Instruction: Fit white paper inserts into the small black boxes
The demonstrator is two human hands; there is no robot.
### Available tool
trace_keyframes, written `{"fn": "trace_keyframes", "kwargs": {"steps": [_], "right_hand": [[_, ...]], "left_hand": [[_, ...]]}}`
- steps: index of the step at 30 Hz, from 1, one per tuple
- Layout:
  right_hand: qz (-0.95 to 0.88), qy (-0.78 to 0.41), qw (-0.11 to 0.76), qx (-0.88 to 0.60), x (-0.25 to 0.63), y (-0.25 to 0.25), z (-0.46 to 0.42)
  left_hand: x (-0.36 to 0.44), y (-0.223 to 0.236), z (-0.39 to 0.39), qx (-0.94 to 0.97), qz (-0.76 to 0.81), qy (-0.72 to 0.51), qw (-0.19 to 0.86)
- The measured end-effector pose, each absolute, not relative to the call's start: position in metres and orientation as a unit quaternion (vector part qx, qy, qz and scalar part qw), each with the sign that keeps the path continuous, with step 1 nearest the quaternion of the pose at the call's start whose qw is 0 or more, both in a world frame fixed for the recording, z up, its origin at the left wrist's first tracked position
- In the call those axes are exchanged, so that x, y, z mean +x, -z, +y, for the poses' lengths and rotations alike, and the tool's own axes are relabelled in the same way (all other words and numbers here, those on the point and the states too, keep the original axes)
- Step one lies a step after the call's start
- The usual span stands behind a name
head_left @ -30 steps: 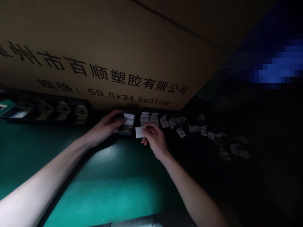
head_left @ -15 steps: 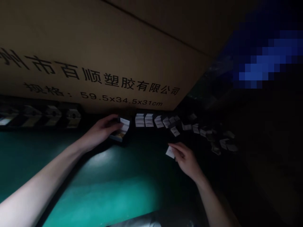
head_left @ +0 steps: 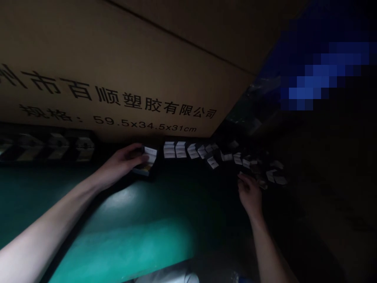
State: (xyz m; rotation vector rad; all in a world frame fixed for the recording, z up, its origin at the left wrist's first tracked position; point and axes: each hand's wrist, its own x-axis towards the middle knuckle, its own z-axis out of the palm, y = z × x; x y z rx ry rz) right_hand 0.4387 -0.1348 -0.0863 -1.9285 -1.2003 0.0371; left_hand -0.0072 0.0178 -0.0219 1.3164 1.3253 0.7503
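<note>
My left hand (head_left: 122, 162) is closed around the side of a small open box (head_left: 150, 159), dark outside and white inside, with something yellowish at its near end. The thumb presses over the white inner face. Farther right, my right hand (head_left: 249, 192) hovers low by the scattered small boxes, fingers bent together. Whatever lies between its fingertips is too dark to make out. Beyond it are white-lined open boxes (head_left: 273, 177), dim and partly in shadow. Between the hands, a row of similar small open boxes (head_left: 175, 150) stands along the back.
A large cardboard carton (head_left: 132, 59) with black printing rises behind the row. At the left, more dark open boxes (head_left: 84, 147) with pale linings stand against it. Underneath is a green table surface (head_left: 141, 232), lit near the front. The right side is very dark.
My right hand has moved right and slightly farther away, toward the scattered boxes; the white piece it held no longer shows. My left hand keeps its box. The view has shifted slightly.
</note>
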Motion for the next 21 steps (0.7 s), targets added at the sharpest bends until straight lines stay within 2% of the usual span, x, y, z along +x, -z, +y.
{"fn": "trace_keyframes", "kwargs": {"steps": [9, 14, 21], "right_hand": [[-0.418, 0.270, 0.360, -0.789, 0.520, 0.080, -0.171], [-0.409, 0.231, 0.291, -0.833, 0.573, 0.083, -0.171], [-0.451, 0.145, 0.249, -0.845, 0.607, 0.082, -0.156]], "left_hand": [[-0.005, 0.027, 0.023, 0.557, 0.572, -0.320, 0.511], [-0.011, 0.037, 0.028, 0.573, 0.551, -0.313, 0.519], [-0.009, 0.039, 0.030, 0.565, 0.569, -0.320, 0.505]]}}
